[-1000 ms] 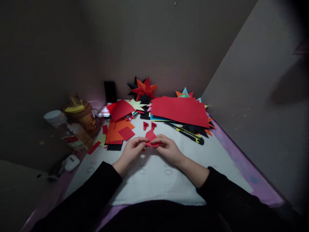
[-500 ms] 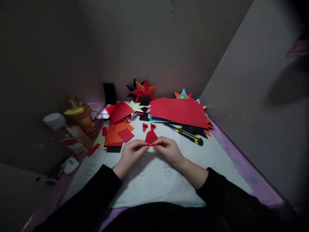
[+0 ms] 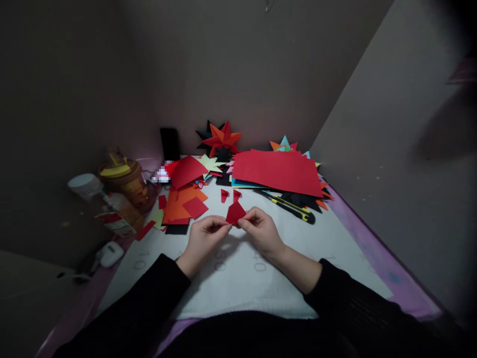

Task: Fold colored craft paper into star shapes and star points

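A small red paper piece [image 3: 235, 213] with folded edges is held between both hands above the white mat [image 3: 246, 293]. My left hand [image 3: 209, 237] pinches its lower left corner between thumb and fingers. On the other side, my right hand [image 3: 264, 232] grips the lower right edge in the same way. Two small folded red pieces [image 3: 224, 195] lie side by side just beyond the held paper. Orange and red squares [image 3: 175, 206] are spread to the left of my left hand.
Large red sheets [image 3: 278, 171] lie at the back over other paper, with a yellow-and-black cutter [image 3: 294, 209] before them. Folded stars [image 3: 223, 139] stand by the wall. Left are a lidded cup [image 3: 124, 179], a bottle [image 3: 122, 206], a white case [image 3: 111, 254] and a black phone [image 3: 170, 144].
The held red paper is tilted slightly differently and sits a little lower, so the small folded piece behind it shows more fully. Both hands still pinch it.
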`<move>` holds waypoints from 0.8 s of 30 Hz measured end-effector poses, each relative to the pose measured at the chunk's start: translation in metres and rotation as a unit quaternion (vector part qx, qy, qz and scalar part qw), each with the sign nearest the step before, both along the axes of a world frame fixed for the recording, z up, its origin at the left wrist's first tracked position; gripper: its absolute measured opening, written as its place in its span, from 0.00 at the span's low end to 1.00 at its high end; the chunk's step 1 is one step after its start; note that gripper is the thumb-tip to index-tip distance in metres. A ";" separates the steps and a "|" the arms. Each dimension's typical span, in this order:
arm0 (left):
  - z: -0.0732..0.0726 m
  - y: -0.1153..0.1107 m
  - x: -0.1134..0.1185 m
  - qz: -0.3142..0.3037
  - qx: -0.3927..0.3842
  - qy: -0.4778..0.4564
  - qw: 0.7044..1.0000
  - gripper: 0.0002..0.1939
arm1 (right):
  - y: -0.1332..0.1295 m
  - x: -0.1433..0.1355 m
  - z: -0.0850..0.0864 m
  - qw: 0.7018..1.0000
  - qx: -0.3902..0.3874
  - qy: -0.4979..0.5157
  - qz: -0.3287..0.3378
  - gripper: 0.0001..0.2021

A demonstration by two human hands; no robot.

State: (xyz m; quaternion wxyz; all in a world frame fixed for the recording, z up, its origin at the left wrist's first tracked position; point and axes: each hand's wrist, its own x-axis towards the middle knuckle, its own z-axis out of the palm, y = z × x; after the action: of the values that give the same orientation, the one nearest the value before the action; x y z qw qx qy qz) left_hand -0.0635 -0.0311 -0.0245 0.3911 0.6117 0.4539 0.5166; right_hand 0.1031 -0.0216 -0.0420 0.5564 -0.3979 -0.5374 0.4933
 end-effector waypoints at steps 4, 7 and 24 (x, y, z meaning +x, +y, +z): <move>-0.002 0.001 0.001 0.008 -0.012 -0.014 1.000 0.04 | -0.001 -0.002 0.000 1.000 -0.001 0.004 -0.022 0.10; -0.003 0.001 0.002 0.007 -0.030 -0.016 0.999 0.05 | -0.001 -0.003 0.000 0.999 -0.001 -0.005 -0.047 0.10; 0.000 -0.002 0.006 0.019 -0.092 -0.023 0.995 0.08 | -0.003 -0.008 -0.001 0.996 0.010 -0.031 -0.083 0.09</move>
State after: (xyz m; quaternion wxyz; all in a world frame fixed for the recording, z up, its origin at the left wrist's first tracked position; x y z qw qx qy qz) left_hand -0.0573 -0.0326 -0.0249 0.4461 0.5522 0.5019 0.4942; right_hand 0.0952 -0.0249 -0.0430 0.5823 -0.4506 -0.5247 0.4272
